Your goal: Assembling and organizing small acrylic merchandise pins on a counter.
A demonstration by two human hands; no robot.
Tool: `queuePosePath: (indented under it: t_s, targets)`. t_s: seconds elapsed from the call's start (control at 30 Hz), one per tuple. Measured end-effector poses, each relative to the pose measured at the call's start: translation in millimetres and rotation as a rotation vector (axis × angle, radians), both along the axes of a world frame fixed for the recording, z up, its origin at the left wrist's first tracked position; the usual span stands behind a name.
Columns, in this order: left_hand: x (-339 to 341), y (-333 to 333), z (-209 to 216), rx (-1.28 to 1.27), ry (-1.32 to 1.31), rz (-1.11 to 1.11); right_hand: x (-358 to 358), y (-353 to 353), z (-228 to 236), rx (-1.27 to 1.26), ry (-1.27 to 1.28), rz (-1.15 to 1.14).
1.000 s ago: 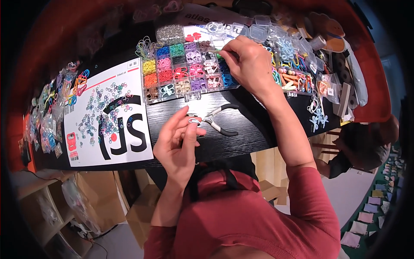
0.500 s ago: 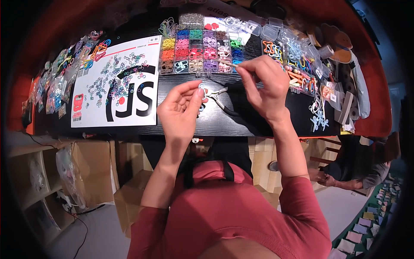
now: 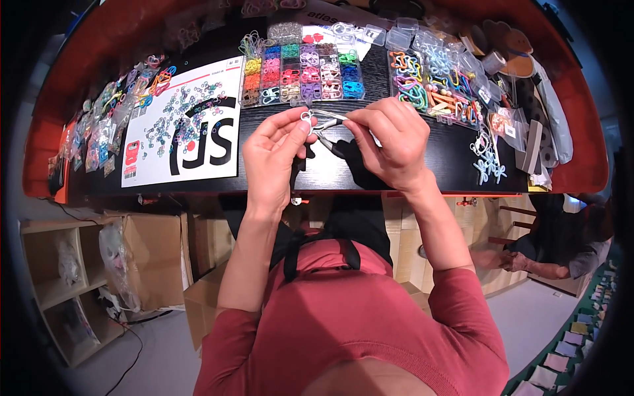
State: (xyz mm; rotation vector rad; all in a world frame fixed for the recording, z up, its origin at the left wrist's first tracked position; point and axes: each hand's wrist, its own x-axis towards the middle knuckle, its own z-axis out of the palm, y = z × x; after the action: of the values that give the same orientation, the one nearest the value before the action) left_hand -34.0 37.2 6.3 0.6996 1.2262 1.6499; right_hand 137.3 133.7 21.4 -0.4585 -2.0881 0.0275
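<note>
My left hand (image 3: 275,148) pinches a small white looped piece (image 3: 306,117) between thumb and fingertips, above the dark table. Opposite it, my right hand (image 3: 393,142) is closed on a thin silvery tool (image 3: 330,114), narrow like tweezers. Its tip reaches close to the white piece; whether they touch I cannot tell. Beneath the hands lies a pair of pliers (image 3: 335,150) with dark grips, partly hidden by my right hand. Just beyond stands a compartment box (image 3: 300,102) holding small plastic clips sorted by colour.
To the left, a white printed sheet (image 3: 152,173) carries many scattered small rings. Bags of small parts (image 3: 89,135) lie farther left. On the right are another clear box of colourful pieces (image 3: 436,86) and light-blue charms (image 3: 487,168). Another person's hands (image 3: 514,261) show at far right.
My right hand has come down and left, bringing the thin tool's tip to the white piece. My left hand still pinches that piece. The whole view has shifted slightly.
</note>
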Motion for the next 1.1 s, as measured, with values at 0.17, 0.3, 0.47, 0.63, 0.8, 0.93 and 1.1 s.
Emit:
queuePosePath:
  t_s: [0.17,0.3,0.47,0.63,0.8,0.93,1.1]
  targets:
    - [0.1,-1.6,2.0,0.012,-0.059,-0.004,0.0,-4.8,3.3,0.035,-0.019,0.002]
    - [-1.3,-2.8,3.1,-0.003,-0.076,-0.005,-1.6,-7.3,4.0,0.039,-0.012,0.0]
    - [-2.7,-3.7,1.0,0.024,-0.115,0.0,-5.3,-10.4,2.0,0.016,0.021,0.005]
    - [-2.7,-4.6,1.0,0.037,-0.115,0.008,-10.5,-18.5,-5.6,-0.234,0.124,0.021]
    - [-6.1,-8.8,1.9,0.036,-0.073,0.007,-15.1,-31.6,-4.5,-0.682,0.236,0.041]
    - [-5.0,-9.9,2.8,0.059,0.043,0.067,-17.7,-31.0,-12.1,-0.874,0.319,0.105]
    - [-6.0,-10.7,-2.8,0.127,0.161,0.14,-21.8,-31.5,-8.0,-1.064,0.303,0.142]
